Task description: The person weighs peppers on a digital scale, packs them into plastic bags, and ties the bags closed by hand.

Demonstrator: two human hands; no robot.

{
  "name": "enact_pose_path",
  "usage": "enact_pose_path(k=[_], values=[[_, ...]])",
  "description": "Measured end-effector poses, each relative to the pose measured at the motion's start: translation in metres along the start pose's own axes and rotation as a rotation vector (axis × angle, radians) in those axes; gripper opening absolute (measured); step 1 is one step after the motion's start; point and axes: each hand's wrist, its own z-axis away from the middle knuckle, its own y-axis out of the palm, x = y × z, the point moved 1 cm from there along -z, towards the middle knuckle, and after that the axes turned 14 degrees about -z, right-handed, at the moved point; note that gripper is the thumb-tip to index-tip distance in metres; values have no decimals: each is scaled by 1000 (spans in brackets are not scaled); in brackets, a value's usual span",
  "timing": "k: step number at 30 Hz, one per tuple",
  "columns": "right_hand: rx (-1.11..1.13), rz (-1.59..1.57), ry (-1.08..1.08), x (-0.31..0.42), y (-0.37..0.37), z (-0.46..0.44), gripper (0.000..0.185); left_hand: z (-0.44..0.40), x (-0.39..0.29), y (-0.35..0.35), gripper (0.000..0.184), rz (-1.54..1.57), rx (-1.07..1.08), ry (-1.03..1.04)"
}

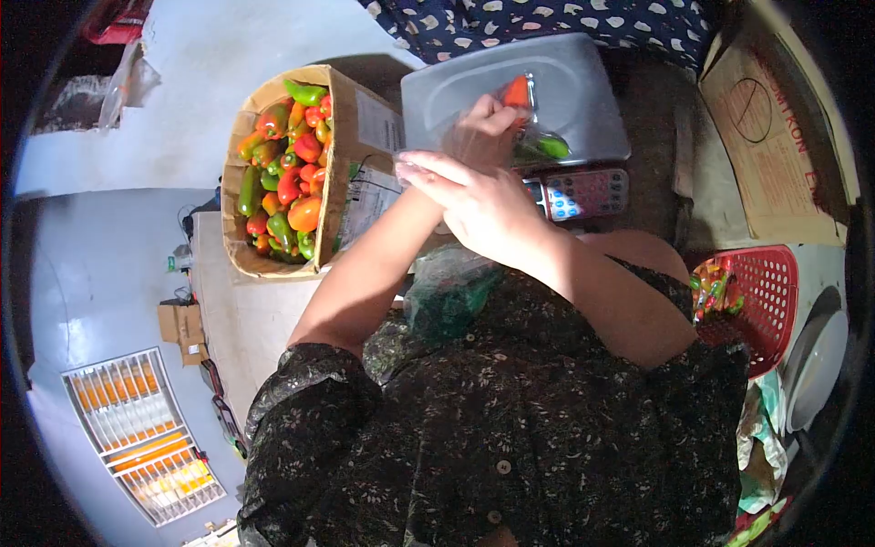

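Observation:
At the grey scale pan, my left hand has its curled fingers on a red pepper. A green pepper lies in clear plastic near the pan's lower edge. Crossing over my left wrist is my right hand, its fingers pressed together and pointing left, with something shiny and too small to name at the tips. The scale's keypad sits below the pan. Clear and greenish plastic hangs below my right hand, against the shirt.
Left of the scale stands a cardboard box full of red, orange and green peppers. A red basket with small wrapped items is at the right, below a large carton. Patterned dark cloth hangs beyond the scale.

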Motion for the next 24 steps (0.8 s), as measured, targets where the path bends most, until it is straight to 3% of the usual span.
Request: enact_pose_path(k=[4, 5, 8, 9, 10, 12, 14, 16, 17, 20, 22, 24], values=[[-68, 16, -197, -4, 2, -1, 50, 5, 6, 14, 44, -249, -28, -76], [-59, 10, -184, -2, 0, -2, 50, 7, 12, 22, 55, -321, 100, -70], [-35, -3, -124, 0, -4, -1, 52, 8, 12, 22, 52, -362, 224, -82], [-30, 3, -110, 1, -7, 0, 53, 8, 20, 30, 59, -233, 332, -87], [-22, 4, -105, 2, -10, -1, 54, 15, 1, -14, 63, -128, 304, -113], [-68, -9, -103, 8, -19, -4, 47, 41, 11, -4, 57, -150, -242, 146], [-81, -38, -100, 12, -30, -5, 52, 42, -13, -87, 45, 302, 366, -129], [-116, -105, -55, 8, -34, -7, 54, 58, -18, -129, 29, 346, -38, -72], [-118, -95, -67, 8, -36, -8, 54, 68, -17, -155, 22, 438, 45, -98], [-114, -83, -33, 14, -35, -11, 54, 97, 7, -205, 18, 328, -95, -66], [-102, -63, -38, 13, -32, -10, 53, 111, 38, -221, 17, 169, -209, -221], [-87, -52, -16, 12, -29, -9, 54, 124, 88, -214, 17, 225, -340, -551]])
